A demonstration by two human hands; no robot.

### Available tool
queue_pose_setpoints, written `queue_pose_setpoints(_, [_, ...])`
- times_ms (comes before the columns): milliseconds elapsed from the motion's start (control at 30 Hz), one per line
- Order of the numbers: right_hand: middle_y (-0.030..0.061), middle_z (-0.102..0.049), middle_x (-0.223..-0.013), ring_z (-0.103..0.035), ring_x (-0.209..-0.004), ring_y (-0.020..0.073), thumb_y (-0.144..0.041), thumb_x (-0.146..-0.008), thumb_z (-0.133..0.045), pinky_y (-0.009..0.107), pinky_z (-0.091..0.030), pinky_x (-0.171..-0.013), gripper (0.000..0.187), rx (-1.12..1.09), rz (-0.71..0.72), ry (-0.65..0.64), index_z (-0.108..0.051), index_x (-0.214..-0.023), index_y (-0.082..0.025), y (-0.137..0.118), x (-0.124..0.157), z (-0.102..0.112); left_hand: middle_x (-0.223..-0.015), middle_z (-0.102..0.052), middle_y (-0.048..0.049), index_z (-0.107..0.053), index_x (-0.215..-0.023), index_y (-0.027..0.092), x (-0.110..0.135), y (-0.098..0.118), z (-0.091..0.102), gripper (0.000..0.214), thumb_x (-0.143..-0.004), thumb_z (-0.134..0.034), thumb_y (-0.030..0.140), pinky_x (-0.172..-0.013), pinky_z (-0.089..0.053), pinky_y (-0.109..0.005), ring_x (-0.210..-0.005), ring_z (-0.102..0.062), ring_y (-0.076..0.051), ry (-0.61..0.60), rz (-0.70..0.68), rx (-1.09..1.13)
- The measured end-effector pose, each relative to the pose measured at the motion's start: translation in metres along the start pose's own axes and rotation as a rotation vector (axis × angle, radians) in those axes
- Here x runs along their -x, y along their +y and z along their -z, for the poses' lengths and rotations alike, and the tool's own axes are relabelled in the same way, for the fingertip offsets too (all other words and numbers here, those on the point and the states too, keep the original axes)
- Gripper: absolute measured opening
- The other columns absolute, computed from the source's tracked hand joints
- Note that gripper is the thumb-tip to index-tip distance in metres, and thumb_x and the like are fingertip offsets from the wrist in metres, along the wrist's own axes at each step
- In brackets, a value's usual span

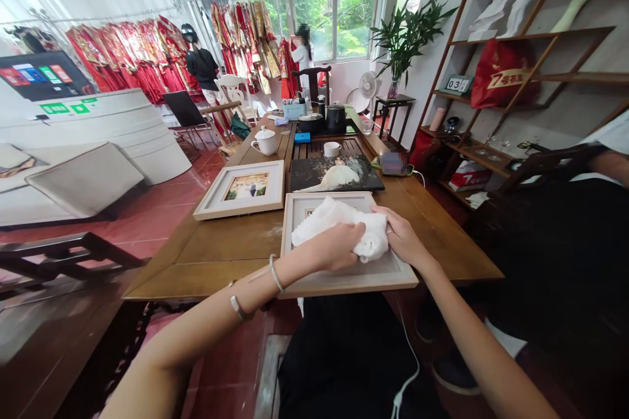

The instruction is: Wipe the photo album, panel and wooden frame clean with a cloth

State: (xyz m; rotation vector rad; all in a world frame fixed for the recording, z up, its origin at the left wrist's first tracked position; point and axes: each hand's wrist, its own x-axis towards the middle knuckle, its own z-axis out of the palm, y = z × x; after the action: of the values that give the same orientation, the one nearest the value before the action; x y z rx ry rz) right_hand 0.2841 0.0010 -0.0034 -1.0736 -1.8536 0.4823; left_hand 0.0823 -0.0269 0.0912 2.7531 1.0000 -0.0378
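Observation:
A bunched white cloth (327,219) lies over a light wooden picture frame (344,287) at the table's near edge. My left hand (339,245) is closed on the cloth, its fingers curled into the folds. At the cloth's right end my right hand (400,232) grips it too, with part of the fingers hidden. The cloth covers much of the frame's face. Just beyond it lies a dark canvas print (339,173) with a figure in a white dress. To the left rests a second framed photo (240,188) with a wide white mat.
The wooden table (196,262) also bears a white lidded teapot (265,141), a white cup (331,148), a black kettle (336,118) and a phone (396,163) on a cable. A person in black (555,262) sits close on the right. Wooden chairs (63,275) stand at left.

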Motion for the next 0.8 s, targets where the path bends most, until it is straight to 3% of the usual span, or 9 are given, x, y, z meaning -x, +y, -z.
queue_pose_setpoints(167, [0.0090, -0.065, -0.117, -0.058, -0.111, 0.0236, -0.025, -0.089, -0.040, 0.039, -0.044, -0.095, 0.034, 0.000, -0.073, 0.019, -0.064, -0.114, -0.022, -0.006, -0.005, 0.003, -0.105, -0.061, -0.0138, -0.047, -0.099, 0.016, 0.032, 0.015, -0.005, 0.028, -0.072, -0.049, 0.011, -0.087, -0.045, -0.038, -0.097, -0.059, -0.027, 0.016, -0.050, 0.070])
queue_pose_setpoints(300, [0.0105, -0.063, -0.121, -0.057, -0.114, 0.0242, -0.028, -0.088, -0.046, 0.040, -0.043, -0.097, 0.034, 0.040, -0.071, -0.030, -0.062, -0.117, -0.020, -0.006, -0.006, 0.000, -0.115, -0.058, -0.0141, -0.042, -0.110, 0.016, 0.052, 0.014, -0.002, 0.040, -0.071, -0.048, 0.008, -0.093, -0.044, -0.037, -0.107, -0.056, -0.027, 0.005, -0.008, 0.137])
queue_pose_setpoints(433, [0.0100, -0.061, -0.125, -0.055, -0.117, 0.0245, -0.018, -0.082, -0.049, 0.043, -0.041, -0.101, 0.040, 0.095, -0.048, -0.073, -0.060, -0.120, -0.021, 0.000, -0.003, -0.003, -0.107, -0.060, -0.0141, -0.044, -0.105, 0.016, 0.075, 0.011, 0.004, 0.042, -0.065, -0.048, 0.004, -0.089, -0.045, -0.040, -0.101, -0.058, -0.029, -0.004, 0.117, -0.021])
queue_pose_setpoints(533, [0.0084, -0.060, -0.127, -0.053, -0.120, 0.0239, -0.013, -0.082, -0.046, 0.044, -0.040, -0.104, 0.043, 0.099, -0.043, -0.099, -0.060, -0.121, -0.023, 0.003, -0.001, -0.003, -0.098, -0.060, -0.0149, -0.047, -0.096, 0.016, 0.087, 0.011, 0.007, 0.034, -0.063, -0.048, 0.005, -0.080, -0.048, -0.043, -0.093, -0.060, -0.032, 0.006, 0.303, -0.204])
queue_pose_setpoints(667, [0.0085, -0.058, -0.130, -0.051, -0.123, 0.0244, -0.012, -0.084, -0.045, 0.047, -0.038, -0.106, 0.043, 0.119, -0.050, -0.129, -0.060, -0.122, -0.023, 0.004, -0.001, -0.002, -0.097, -0.060, -0.0149, -0.047, -0.095, 0.016, 0.086, 0.006, 0.008, 0.034, -0.063, -0.049, 0.005, -0.081, -0.047, -0.042, -0.100, -0.057, -0.032, 0.075, 0.497, -0.306])
queue_pose_setpoints(800, [0.0072, -0.060, -0.128, -0.052, -0.122, 0.0242, -0.011, -0.083, -0.045, 0.048, -0.037, -0.107, 0.043, 0.133, -0.020, -0.123, -0.062, -0.120, -0.025, 0.003, 0.000, -0.002, -0.098, -0.061, -0.0143, -0.046, -0.094, 0.017, 0.065, -0.016, 0.005, 0.033, -0.063, -0.049, 0.005, -0.085, -0.045, -0.041, -0.101, -0.057, -0.031, 0.140, 0.444, -0.226])
